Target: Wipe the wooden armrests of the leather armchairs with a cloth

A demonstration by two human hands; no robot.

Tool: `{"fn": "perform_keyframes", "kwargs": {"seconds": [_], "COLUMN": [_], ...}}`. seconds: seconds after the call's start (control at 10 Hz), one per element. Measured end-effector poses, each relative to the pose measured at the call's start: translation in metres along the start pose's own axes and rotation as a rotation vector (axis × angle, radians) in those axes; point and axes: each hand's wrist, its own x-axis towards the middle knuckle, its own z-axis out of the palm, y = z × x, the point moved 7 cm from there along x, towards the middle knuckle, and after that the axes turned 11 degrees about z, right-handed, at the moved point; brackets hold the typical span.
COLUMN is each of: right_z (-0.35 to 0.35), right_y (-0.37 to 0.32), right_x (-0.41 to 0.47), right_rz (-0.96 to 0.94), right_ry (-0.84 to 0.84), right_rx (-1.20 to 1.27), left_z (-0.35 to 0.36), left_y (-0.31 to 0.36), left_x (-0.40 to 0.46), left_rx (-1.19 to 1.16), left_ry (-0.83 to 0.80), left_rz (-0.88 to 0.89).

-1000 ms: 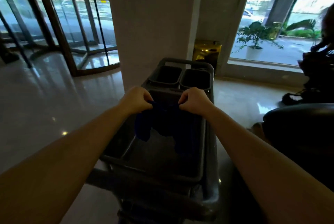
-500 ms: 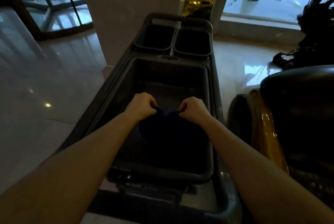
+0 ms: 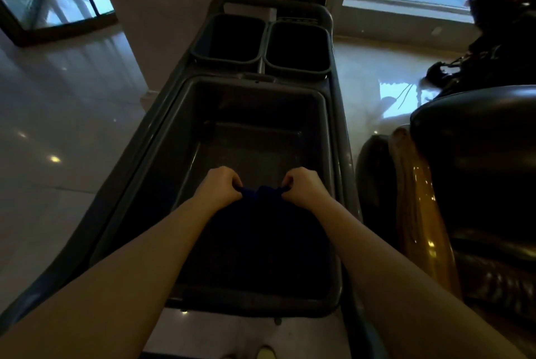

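**Cloth held over cart tub, armchair alongside**

Polished pale floor (image 3: 58, 132), dim lobby light, white pillar (image 3: 162, 10) ahead. Grey service cart (image 3: 342, 138) directly in front; large tub (image 3: 185, 138) nearest, two small dark bins (image 3: 229, 36) beyond it. Left hand (image 3: 216, 187) and right hand (image 3: 304, 187) both curled tight, each pinching a top corner of the dark blue cloth (image 3: 261, 196), which hangs down between them over the tub (lower part lost in shadow). Leather armchair (image 3: 478, 161) just right of cart; its glossy wooden armrest (image 3: 417, 213) untouched, apart from both hands.
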Motion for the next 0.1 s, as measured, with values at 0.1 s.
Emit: {"fn": "perform_keyframes", "kwargs": {"seconds": [0.1], "right_z": [-0.0051], "right_y": [0.0027], "right_x": [0.0009], "right_rz": [0.042], "right_ry": [0.012], "right_rx": [0.013], "left_z": [-0.0079], "left_y": [0.0026], "left_x": [-0.0015], "left_rx": [-0.011], "left_ry": [0.026], "left_rz": [-0.008]}}
